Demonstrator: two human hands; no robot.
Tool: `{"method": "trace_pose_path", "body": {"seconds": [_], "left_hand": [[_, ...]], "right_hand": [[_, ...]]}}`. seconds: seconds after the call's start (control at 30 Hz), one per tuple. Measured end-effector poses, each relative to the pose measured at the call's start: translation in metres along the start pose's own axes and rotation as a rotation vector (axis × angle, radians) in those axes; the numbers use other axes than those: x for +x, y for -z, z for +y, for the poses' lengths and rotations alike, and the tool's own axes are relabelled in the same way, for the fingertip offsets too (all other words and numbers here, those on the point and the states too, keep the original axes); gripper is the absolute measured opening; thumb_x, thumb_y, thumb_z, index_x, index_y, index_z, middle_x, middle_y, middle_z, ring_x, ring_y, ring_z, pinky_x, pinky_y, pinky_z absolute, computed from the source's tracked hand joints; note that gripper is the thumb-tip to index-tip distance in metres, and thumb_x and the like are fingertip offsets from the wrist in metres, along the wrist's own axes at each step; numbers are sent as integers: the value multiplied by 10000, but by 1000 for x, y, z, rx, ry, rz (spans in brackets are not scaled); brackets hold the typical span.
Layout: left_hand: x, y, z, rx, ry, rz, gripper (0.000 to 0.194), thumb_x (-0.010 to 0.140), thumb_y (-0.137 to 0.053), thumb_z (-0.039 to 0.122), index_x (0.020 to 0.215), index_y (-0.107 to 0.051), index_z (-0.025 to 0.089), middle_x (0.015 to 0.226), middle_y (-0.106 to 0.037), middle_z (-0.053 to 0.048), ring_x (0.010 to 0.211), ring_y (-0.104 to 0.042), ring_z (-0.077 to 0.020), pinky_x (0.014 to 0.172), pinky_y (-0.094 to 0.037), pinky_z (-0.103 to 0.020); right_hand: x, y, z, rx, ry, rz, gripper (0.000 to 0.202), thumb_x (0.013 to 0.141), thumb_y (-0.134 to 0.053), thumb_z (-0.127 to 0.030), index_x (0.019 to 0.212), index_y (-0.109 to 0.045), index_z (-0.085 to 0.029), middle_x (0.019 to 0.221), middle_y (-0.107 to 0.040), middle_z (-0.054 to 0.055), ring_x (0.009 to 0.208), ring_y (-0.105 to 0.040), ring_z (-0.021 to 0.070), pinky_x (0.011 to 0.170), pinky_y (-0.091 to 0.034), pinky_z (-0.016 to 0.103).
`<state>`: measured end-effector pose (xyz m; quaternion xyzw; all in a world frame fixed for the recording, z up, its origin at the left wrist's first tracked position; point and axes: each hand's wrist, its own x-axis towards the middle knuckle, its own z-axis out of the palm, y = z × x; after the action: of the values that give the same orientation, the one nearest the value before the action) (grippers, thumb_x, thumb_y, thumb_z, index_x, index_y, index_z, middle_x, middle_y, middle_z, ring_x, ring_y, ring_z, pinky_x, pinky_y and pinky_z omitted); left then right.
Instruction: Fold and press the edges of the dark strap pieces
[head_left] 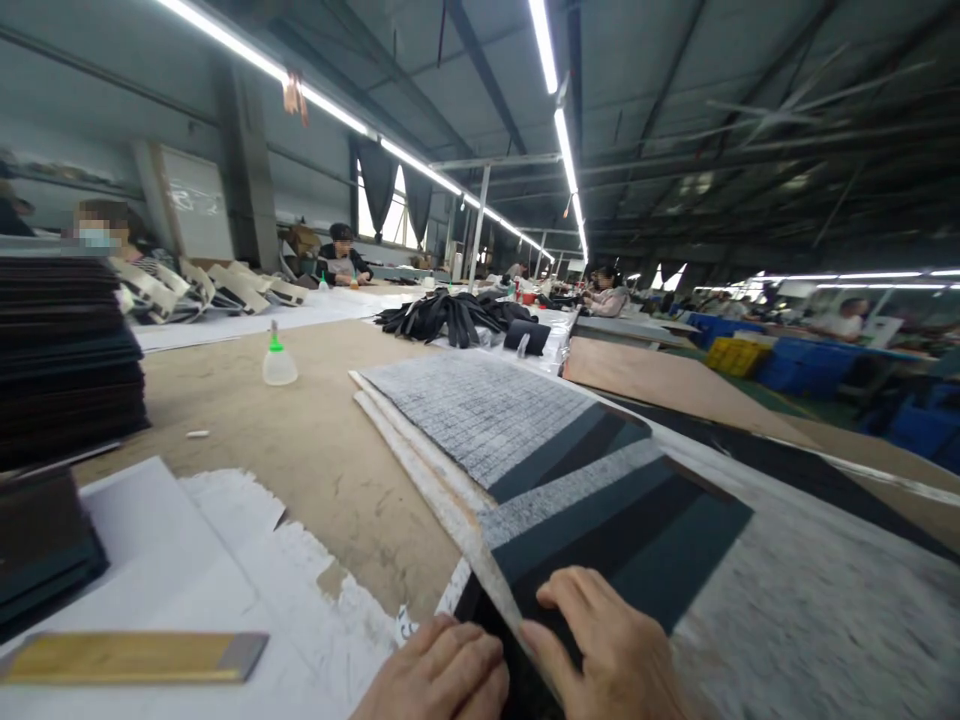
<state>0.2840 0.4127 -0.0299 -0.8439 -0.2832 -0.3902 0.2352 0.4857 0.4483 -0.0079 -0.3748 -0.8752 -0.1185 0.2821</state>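
Both hands, left hand (439, 672) and right hand (607, 650), rest on a fabric panel (645, 540) at the tabletop's (315, 440) near edge. Behind it lies a gridded sheet (480, 405); a squeeze bottle (279, 362) stands left of that. A ruler (131, 657) occupies the near left corner.

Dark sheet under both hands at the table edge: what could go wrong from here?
1. The dark sheet overlaps another on the grey textured board; pressing by the left hand and right hand could shift the layers out of line.
2. The torn white paper beside the sheet is ragged; its edge might catch and drag.
3. The small bottle stands loose on the table; a sliding sheet could tip it.
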Motion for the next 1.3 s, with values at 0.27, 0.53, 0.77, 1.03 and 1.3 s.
{"method": "trace_pose_path", "body": {"seconds": [0.27,0.53,0.77,1.03,1.3], "left_hand": [[0,-8,-3,-104,148,-102,262,854,-343,88,996,-561,127,934,-643,-63,831,-605,-176,707,-524,-281],[-8,-11,-10,-43,103,-77,262,916,-314,139,965,-572,134,886,-650,-55,779,-612,-164,669,-520,-262],[-4,-14,-12,62,30,-1,276,924,-308,144,975,-579,133,909,-660,-48,803,-618,-140,677,-517,-226],[19,-39,-13,-47,114,-149,332,913,-403,339,1138,-523,125,1124,-605,-54,1066,-548,-199,965,-440,-337],[4,-62,-21,-53,101,-72,335,866,-460,402,1009,-583,125,1062,-633,-55,1037,-572,-183,1141,-176,-400]], "right_hand": [[2,-3,-3,-56,-82,-22,76,785,-463,-208,842,-415,-198,797,-475,33,724,-503,200,593,-393,307],[16,-13,-8,-137,-52,33,86,829,-436,-272,804,-445,-190,762,-479,53,672,-484,216,567,-335,310],[19,-9,5,-111,-31,52,261,901,-260,-141,704,-417,-213,637,-480,-2,534,-505,135,514,-320,264],[13,-18,6,-112,43,103,273,926,-198,-133,758,-398,-212,632,-489,1,524,-538,137,462,-339,250],[22,18,49,-147,32,153,308,952,-210,-134,716,-384,-227,596,-485,-13,494,-531,110,460,-383,219]]}}
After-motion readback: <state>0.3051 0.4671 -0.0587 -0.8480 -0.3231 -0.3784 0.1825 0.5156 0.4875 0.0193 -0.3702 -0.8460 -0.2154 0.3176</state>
